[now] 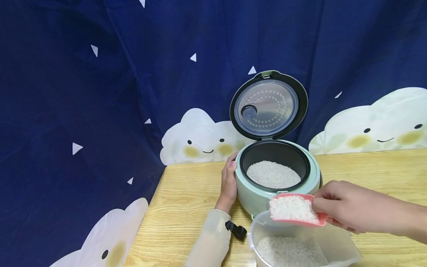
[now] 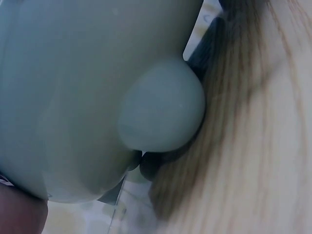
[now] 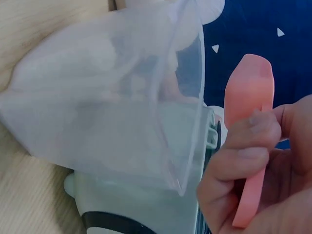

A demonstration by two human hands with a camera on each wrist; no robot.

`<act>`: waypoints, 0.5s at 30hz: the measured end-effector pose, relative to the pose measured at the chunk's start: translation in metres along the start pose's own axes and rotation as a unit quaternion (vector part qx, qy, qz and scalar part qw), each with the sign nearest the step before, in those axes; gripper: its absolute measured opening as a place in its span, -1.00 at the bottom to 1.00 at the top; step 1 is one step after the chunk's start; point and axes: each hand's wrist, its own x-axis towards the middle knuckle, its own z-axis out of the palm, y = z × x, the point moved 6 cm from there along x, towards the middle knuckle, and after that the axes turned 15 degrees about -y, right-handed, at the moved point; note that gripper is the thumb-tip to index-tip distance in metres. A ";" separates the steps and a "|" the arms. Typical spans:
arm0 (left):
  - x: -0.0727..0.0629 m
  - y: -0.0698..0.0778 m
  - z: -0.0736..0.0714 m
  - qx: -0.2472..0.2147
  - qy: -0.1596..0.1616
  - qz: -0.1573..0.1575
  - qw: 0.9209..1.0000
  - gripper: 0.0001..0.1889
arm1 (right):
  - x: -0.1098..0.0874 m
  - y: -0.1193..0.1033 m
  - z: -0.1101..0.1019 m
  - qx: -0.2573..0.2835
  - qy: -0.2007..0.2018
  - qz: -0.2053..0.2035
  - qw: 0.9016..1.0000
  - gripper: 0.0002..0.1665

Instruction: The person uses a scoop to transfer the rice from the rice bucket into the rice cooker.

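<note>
My right hand [image 1: 357, 207] grips a pink scoop [image 1: 323, 218] heaped with white rice [image 1: 293, 208]. The scoop hovers over the far rim of a clear plastic container [image 1: 340, 244], which has rice in its bottom. In the right wrist view, fingers [image 3: 248, 165] curl round the handle of the scoop [image 3: 249, 90]. Behind the container stands a mint-green rice cooker [image 1: 250, 196] with its lid [image 1: 268, 107] raised and rice in the dark inner pot [image 1: 277, 150]. My left hand [image 1: 229, 183] rests against the cooker's left side, fingers laid along the wall; the left wrist view shows mostly the cooker's body [image 2: 73, 97].
A wooden table [image 1: 180, 207] carries the cooker and the container. Behind it hangs a dark blue curtain [image 1: 166, 85] with white triangles and smiling clouds. A black strap [image 1: 237, 230] is fastened at the left sleeve [image 1: 211, 241], close to the container's left rim.
</note>
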 end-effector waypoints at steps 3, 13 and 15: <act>0.000 -0.001 0.000 -0.002 0.000 -0.002 1.000 -0.42 | -0.001 -0.001 -0.009 0.013 0.013 0.021 1.000 -0.68; -0.001 0.002 0.001 -0.001 0.000 0.001 1.000 -0.42 | 0.003 -0.005 -0.039 0.027 0.032 0.038 0.998 -0.65; 0.000 0.002 0.001 0.001 -0.001 0.002 1.000 -0.42 | 0.006 -0.006 -0.046 0.032 0.038 0.039 0.998 -0.62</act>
